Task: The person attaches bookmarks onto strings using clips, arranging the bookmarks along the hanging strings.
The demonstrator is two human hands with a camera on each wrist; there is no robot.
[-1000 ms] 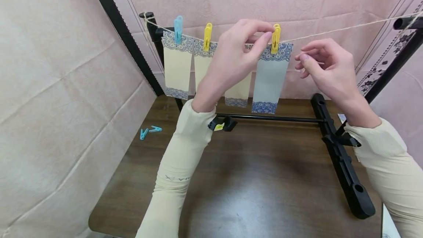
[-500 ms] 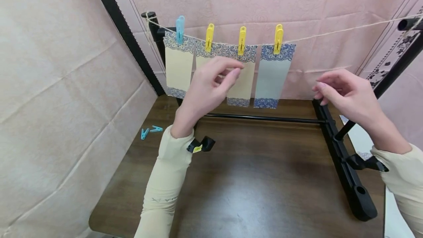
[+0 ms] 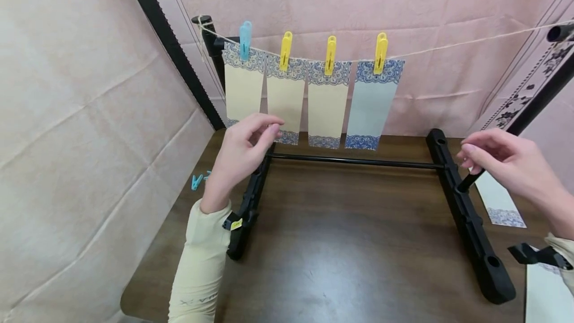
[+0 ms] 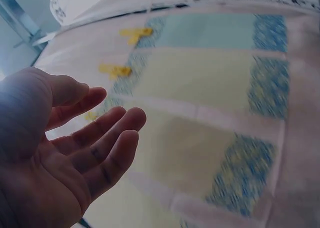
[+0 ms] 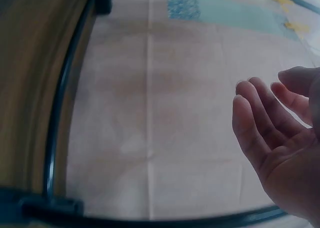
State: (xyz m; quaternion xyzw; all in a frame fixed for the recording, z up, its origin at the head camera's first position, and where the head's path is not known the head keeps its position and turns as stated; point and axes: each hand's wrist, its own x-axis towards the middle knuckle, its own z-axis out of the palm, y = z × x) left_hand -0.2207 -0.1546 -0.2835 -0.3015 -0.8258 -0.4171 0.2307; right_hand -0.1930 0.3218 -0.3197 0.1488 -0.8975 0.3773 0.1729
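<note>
Several patterned paper cards hang from a string [image 3: 462,44] tied across a black stand. The pale blue card [image 3: 373,108] is at the right end, beside a cream card [image 3: 328,108]; each has a lace-like blue border. A yellow clothespin [image 3: 380,54] pins the blue card, and a light blue clothespin [image 3: 245,41] pins the leftmost one. My left hand [image 3: 244,151], fingers loosely bent and holding nothing, overlaps the lower part of the left cards in the head view. My right hand [image 3: 506,161], also holding nothing, is over the stand's right side.
Two blue clothespins [image 3: 196,182] lie at the table's left, one partly hidden by the left hand. Right of the stand's foot [image 3: 475,243] lie a pale card [image 3: 500,196] and another card [image 3: 544,293]. A black crossbar [image 3: 358,161] spans the stand low down.
Both hands have drawn away from the string, the left down and leftward from the rightmost yellow clothespin, the right down and rightward. The cards stay hanging.
</note>
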